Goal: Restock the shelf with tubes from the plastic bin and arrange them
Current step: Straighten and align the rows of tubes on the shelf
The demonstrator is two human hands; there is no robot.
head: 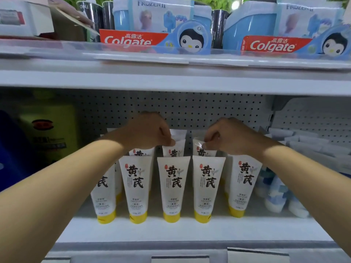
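Tubes of white plastic with yellow caps stand cap-down on the lower shelf (pixel 171 230), in rows running back toward the pegboard back panel (pixel 190 109).

Largest first: white shelf unit, two levels in view. Upper shelf (pixel 171 80) carries Colgate boxes (pixel 133 40) with a penguin picture; pale blue Frozen II packs (pixel 161 16) behind them. Lower level, left: a green-yellow jug (pixel 49 130), blurred. Lower level, right: blue-and-white packs (pixel 275 194), also blurred.

Front row of tubes (pixel 171 188): five across, upright, black characters facing out, close beside one another. Second row stands just behind, mostly hidden.

Both arms reach in over the front row. Left hand (pixel 150 131), knuckles up, fingers curled down, pinches the top seam of a second-row middle tube (pixel 175 150). Right hand (pixel 228 135), likewise curled, pinches the top of the neighbouring second-row tube (pixel 201 150). The two hands are near each other, not touching.

Price-label strips (pixel 180 260) run along the front edge at the bottom; print not readable.
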